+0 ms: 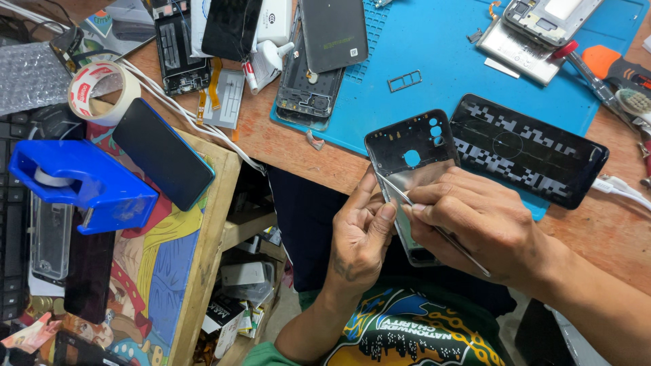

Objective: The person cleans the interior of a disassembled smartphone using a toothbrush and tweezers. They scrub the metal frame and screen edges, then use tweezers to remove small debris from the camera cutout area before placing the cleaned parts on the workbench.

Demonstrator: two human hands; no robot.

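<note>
Here, a dark phone back cover (411, 163) is held up over the lap, just in front of the edge of the wooden table (285, 139), with its camera cutouts pointing away from the body and its lower end hidden behind the two hands. Its long axis runs nearly straight away from the person, tilted a little to the left at the far end. The left hand (359, 237) is closed on the cover's left edge from below, the thumb laid up along that edge and the fingers curled underneath, so the cover is carried chiefly by this hand. The right hand (478, 217) is closed around a thin metal tool (441, 230), pinched between thumb and fingers. The tool lies slantwise across the cover, its tip resting at the upper left near the left thumb and its handle trailing down to the right past the wrist. The tip is thus set against the cover's left edge, on the side nearer the left hand, while the right hand covers the lower right part of it. Whether the tip is touching the surface or is just above it cannot be told. Just beyond the cover, a black patterned phone panel (529, 157) is laid on the blue mat (434, 61), and a dark phone (163, 152) is propped well apart to the left.
</note>
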